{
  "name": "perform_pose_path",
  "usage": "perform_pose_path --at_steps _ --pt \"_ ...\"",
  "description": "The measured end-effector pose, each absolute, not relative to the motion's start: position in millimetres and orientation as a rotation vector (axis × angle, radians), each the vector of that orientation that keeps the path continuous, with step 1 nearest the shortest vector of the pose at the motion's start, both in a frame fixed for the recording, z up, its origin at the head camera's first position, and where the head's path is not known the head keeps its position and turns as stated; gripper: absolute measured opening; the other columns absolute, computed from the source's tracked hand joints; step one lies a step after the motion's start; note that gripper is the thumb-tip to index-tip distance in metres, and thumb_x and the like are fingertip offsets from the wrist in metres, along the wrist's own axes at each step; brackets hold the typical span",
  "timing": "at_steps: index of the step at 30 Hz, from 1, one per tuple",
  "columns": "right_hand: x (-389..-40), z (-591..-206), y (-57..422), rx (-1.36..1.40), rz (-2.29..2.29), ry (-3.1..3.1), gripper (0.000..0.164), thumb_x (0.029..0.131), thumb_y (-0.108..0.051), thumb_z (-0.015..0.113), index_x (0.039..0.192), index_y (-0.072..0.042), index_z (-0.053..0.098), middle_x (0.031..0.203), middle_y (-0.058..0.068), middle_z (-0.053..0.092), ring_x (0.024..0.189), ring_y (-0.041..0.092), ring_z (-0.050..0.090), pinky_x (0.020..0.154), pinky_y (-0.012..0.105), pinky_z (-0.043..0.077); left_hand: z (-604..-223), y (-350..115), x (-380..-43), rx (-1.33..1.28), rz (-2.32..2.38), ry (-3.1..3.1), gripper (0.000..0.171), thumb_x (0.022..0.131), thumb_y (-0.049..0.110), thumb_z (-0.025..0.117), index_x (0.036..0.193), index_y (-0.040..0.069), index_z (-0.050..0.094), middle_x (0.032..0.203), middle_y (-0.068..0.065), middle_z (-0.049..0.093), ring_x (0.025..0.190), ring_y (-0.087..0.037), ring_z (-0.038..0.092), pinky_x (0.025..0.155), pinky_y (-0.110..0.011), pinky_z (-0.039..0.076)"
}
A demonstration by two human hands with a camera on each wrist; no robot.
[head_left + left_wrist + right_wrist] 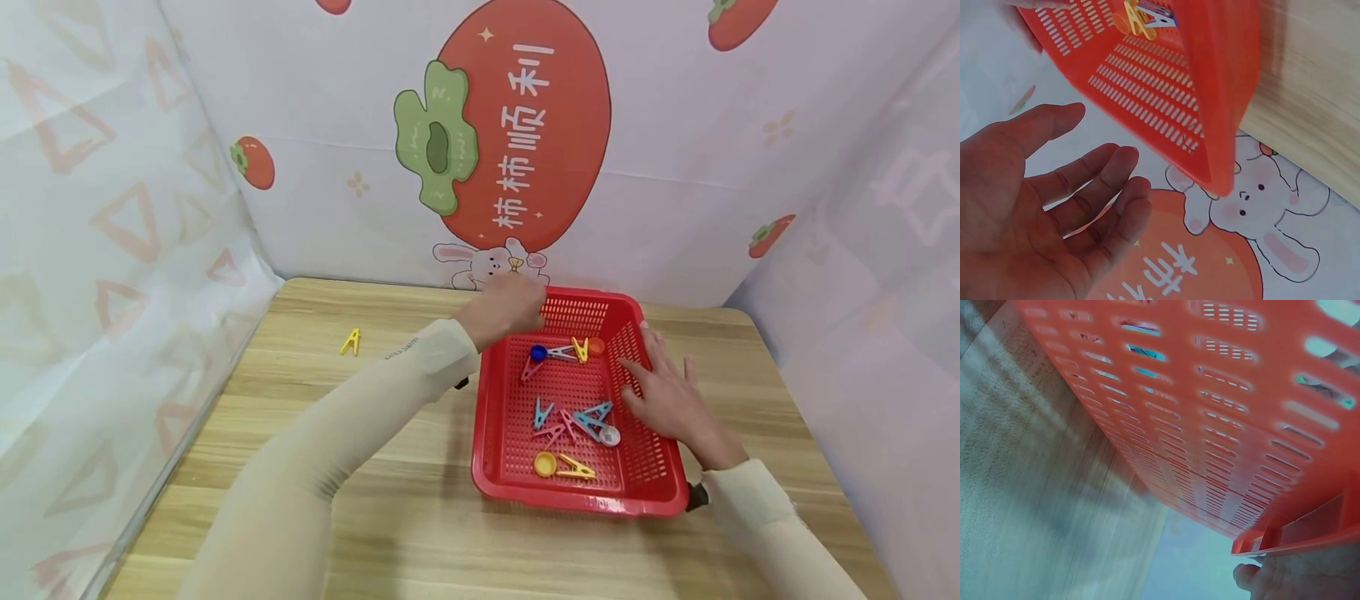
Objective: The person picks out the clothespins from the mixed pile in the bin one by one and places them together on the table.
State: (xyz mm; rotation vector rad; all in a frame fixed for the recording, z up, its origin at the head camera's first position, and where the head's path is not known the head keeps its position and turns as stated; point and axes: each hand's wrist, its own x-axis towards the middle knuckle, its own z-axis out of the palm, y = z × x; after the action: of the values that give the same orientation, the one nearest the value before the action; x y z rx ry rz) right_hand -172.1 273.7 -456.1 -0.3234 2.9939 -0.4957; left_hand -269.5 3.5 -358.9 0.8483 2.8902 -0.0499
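Observation:
A red perforated plastic basket [577,505] stands on the table, holding several clothespins and small round caps. My left hand [506,308] hovers by its far left corner; in the left wrist view its fingers are loosely bent, with nothing in them. My right hand [671,404] lies over the right rim, fingers spread and thumb reaching over the inside. At the basket's far end are a blue cap [538,352], an orange cap [596,346] and a yellow clothespin [581,350]. A white cap [610,436] and a yellow cap [545,464] lie nearer.
A lone yellow clothespin [351,342] lies on the wooden table [300,392], left of the basket. Printed cloth [322,125] walls in the back and both sides. A dark object [697,497] shows beside the basket's near right corner.

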Motion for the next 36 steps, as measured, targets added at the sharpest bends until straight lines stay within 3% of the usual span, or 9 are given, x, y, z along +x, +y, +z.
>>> perform_pose_path --at_steps 5,10,20,27,36 --pt "-172 -455 274 -0.33 -0.477 3.003 0.058 0.102 -0.022 0.064 0.153 0.004 0.056 0.183 0.02 -0.009 0.166 0.054 0.002 0.12 0.088 -0.001 -363 19 -270 0.869 -0.109 2.87 0.023 0.106 0.033 0.071 0.118 0.015 0.078 0.097 0.0 0.073 0.084 -0.017 0.064 0.075 -0.028 0.059" --pt "-172 -455 273 -0.329 -0.468 3.003 0.059 0.103 -0.023 0.064 0.154 0.004 0.056 0.183 0.021 -0.008 0.166 0.053 0.001 0.121 0.088 -0.002 -366 32 -268 0.885 -0.172 2.854 0.031 0.103 0.036 0.075 0.128 0.017 0.078 0.108 0.001 0.076 0.09 -0.016 0.067 0.087 -0.031 0.064" --pt "-174 -454 272 -0.327 -0.466 3.006 0.059 0.102 -0.023 0.064 0.155 0.003 0.056 0.183 0.021 -0.006 0.165 0.055 0.004 0.12 0.088 -0.002 -373 49 -259 0.911 -0.185 2.809 0.039 0.099 0.038 0.08 0.131 0.017 0.077 0.114 0.001 0.078 0.089 -0.014 0.069 0.093 -0.036 0.066" --pt "-174 -455 273 -0.328 -0.459 3.0 0.058 0.103 -0.023 0.063 0.155 0.002 0.056 0.183 0.021 -0.008 0.166 0.054 0.002 0.12 0.089 -0.002 -384 63 -249 0.966 -0.261 2.752 0.042 0.096 0.037 0.084 0.134 0.021 0.077 0.124 0.002 0.078 0.099 -0.014 0.07 0.103 -0.037 0.062" --pt "-174 -456 275 -0.333 -0.456 2.999 0.058 0.102 -0.022 0.062 0.155 0.002 0.056 0.183 0.021 -0.008 0.166 0.054 0.003 0.119 0.089 -0.002 -400 79 -240 0.943 -0.371 2.725 0.038 0.101 0.035 0.078 0.136 0.022 0.076 0.123 0.002 0.075 0.097 -0.013 0.067 0.097 -0.034 0.064"
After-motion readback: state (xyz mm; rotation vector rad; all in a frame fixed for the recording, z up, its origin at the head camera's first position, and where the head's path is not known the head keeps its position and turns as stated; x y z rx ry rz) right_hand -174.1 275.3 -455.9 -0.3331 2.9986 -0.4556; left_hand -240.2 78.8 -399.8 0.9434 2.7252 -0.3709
